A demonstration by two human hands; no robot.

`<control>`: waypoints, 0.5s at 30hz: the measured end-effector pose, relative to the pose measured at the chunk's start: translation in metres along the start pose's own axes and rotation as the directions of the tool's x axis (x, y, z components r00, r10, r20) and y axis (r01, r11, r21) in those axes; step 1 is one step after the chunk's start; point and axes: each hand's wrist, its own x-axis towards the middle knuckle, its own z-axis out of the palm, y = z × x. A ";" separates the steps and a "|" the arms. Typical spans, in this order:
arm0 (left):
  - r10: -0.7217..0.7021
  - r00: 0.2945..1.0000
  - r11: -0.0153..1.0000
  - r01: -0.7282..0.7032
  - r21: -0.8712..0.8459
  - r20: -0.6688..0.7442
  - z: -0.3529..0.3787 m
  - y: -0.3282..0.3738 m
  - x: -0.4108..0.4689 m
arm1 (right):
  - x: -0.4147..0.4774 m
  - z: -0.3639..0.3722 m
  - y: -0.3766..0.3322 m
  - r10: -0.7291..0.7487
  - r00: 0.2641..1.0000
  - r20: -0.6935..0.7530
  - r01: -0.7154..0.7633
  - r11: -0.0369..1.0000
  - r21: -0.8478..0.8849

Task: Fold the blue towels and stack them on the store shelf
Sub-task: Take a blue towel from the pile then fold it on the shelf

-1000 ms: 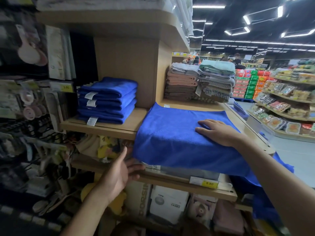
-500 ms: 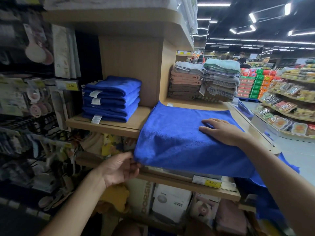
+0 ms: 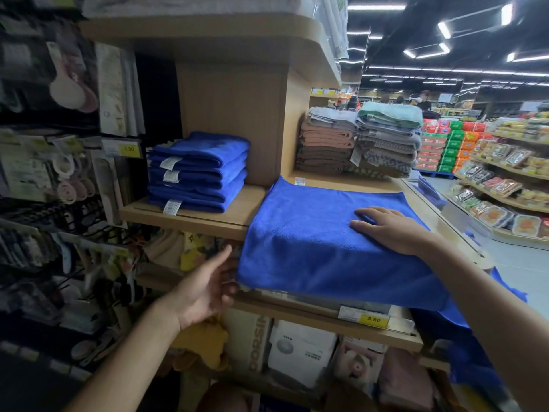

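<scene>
On the wooden shelf (image 3: 350,183) in front of us, the unfolded blue towel (image 3: 312,233) lies spread. Its long axis runs from 9 toward 4 o'clock, and the far end spills off the shelf's right edge. Our right hand (image 3: 395,230) rests flat on it, fingers straight, pinning the cloth. Our left hand (image 3: 205,289) hangs wide and empty, thumb up, just beside the towel's near-left corner, which lies at 2 o'clock from the palm; whether the fingertips touch it we cannot tell. That hand is nearer, so we judge it should take the corner toward 3 o'clock. The stack of folded blue towels (image 3: 199,171) sits at 10 o'clock from the towel.
</scene>
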 end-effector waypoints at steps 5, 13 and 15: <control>0.310 0.934 0.824 -0.172 0.540 -0.176 0.006 -0.012 -0.001 | -0.003 -0.002 -0.002 -0.007 1.000 0.013 0.008 1.000 -0.016; 0.756 0.655 0.329 -0.396 0.857 0.013 0.017 0.013 -0.013 | -0.004 -0.008 0.003 -0.003 0.993 0.120 0.009 0.998 -0.056; 0.881 0.454 0.116 -0.481 0.869 0.134 0.044 0.042 -0.015 | 0.008 -0.016 0.004 0.016 0.986 0.164 -0.011 0.999 -0.032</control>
